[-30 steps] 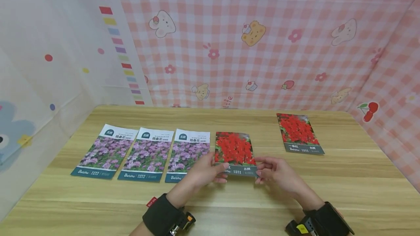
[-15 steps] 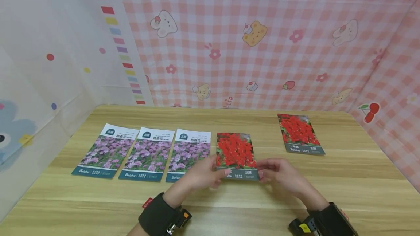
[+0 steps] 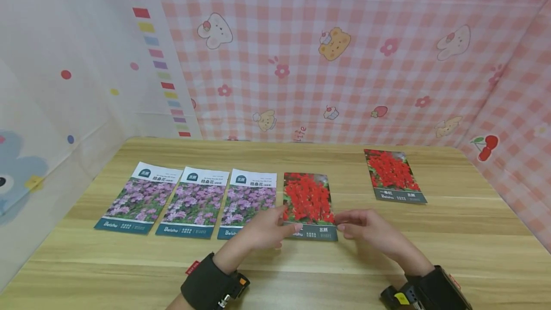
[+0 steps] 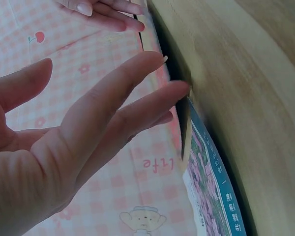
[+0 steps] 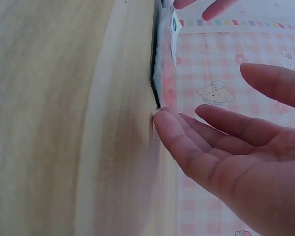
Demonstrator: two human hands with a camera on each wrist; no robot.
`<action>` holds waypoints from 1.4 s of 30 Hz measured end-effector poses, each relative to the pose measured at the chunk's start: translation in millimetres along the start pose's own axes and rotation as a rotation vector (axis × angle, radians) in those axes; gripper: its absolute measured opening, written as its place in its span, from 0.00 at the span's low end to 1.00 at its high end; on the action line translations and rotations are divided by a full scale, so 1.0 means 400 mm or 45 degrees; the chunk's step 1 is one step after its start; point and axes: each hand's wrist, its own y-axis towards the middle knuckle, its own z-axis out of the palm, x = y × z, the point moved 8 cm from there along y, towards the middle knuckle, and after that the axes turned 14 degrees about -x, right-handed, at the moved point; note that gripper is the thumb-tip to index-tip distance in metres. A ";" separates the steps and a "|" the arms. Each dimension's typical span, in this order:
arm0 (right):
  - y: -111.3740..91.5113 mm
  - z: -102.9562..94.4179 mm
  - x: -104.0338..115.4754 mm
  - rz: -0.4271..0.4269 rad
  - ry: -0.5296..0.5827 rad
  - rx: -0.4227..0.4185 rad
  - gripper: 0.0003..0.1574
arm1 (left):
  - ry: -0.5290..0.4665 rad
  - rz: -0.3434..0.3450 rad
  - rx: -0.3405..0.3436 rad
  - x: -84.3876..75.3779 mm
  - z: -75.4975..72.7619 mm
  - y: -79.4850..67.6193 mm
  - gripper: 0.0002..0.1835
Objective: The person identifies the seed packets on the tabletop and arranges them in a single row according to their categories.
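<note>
A seed packet with red flowers (image 3: 307,200) lies on the table between both hands. My left hand (image 3: 267,228) is at its lower left edge, thumb over the corner in the head view. In the left wrist view, that hand (image 4: 83,128) has its thumb apart from extended fingers, whose tips reach the tabletop. My right hand (image 3: 372,231) is beside the packet's lower right edge. In the right wrist view, that hand (image 5: 231,152) has loosely extended fingers, with a fingertip at the packet's edge and the thumb apart. Neither hand pinches the packet.
Three purple-flower packets (image 3: 137,200) stand in a row on the left; my left hand partly covers the nearest one (image 3: 247,200). Another red-flower packet (image 3: 393,173) lies at the back right. Patterned cloth (image 3: 275,51) walls the wooden table (image 3: 327,281).
The red-flower packet between my hands was held slightly raised and has been lowered onto the table. Both hands have loosened from its edges. The other packets have stayed in place.
</note>
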 end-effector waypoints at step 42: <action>-0.009 0.022 0.007 -0.086 -0.188 0.123 0.33 | 0.688 0.277 0.330 -0.021 0.088 -0.054 0.26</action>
